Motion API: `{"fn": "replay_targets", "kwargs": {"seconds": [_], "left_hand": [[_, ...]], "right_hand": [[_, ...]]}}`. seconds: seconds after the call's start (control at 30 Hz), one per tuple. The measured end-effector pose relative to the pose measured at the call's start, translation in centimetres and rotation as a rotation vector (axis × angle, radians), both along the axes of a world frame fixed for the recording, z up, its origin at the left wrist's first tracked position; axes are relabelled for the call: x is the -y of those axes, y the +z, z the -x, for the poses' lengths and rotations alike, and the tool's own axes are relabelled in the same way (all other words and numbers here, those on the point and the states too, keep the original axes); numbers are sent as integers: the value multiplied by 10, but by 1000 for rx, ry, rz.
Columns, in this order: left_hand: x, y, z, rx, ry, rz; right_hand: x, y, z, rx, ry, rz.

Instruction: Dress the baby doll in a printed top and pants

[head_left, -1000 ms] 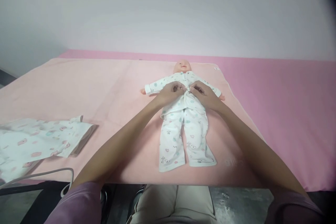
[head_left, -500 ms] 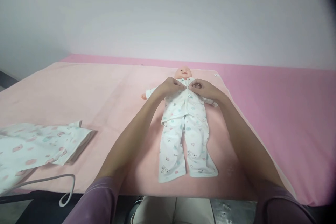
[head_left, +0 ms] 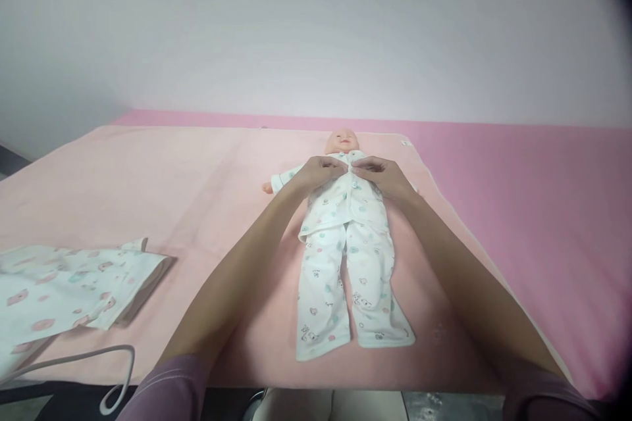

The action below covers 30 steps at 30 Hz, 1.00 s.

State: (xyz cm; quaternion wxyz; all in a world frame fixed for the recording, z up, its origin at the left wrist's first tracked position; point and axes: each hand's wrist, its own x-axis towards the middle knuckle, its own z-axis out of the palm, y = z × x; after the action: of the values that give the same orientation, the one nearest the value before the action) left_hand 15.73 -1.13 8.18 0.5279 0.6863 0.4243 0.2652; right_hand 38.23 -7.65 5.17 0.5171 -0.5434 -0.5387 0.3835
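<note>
A baby doll [head_left: 342, 141] lies on its back, head away from me, dressed in a white printed shirt [head_left: 333, 204] and matching pants [head_left: 323, 289]. My left hand [head_left: 317, 173] pinches the left side of the shirt's front opening, high on the chest. Opposite it, my right hand [head_left: 388, 177] has thumb and fingers closed on the right side of that opening. The fingertips of both hands nearly meet at the middle seam. A button [head_left: 354, 185] shows just below them. My right forearm and hand hide most of the doll's arm on that side.
Under the doll spreads a peach mat [head_left: 197, 171] over a pink cover [head_left: 533, 210]. Folded white printed clothing [head_left: 74, 283] lies at the left, near a looped white cable [head_left: 113, 347] by the front edge. A pale wall [head_left: 316, 26] rises behind.
My right fingers have drawn closer together at the shirt's opening. Both hands stay at the upper chest. The whole view has shifted slightly, so the table sits a little lower.
</note>
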Motion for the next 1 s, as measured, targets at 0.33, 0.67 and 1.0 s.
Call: {"fn": "replay_targets", "kwargs": {"seconds": [0.33,0.67,1.0], "left_hand": [[2,-13,-5,117,25,-44],[0,-23,-11,151,66,-64],[6,-3,-9,93,69,7]], "right_hand": [[2,6,9,84,-54,-175],[2,10,11,126,-41,-154],[-2,8,10,140,-26,-157]]}}
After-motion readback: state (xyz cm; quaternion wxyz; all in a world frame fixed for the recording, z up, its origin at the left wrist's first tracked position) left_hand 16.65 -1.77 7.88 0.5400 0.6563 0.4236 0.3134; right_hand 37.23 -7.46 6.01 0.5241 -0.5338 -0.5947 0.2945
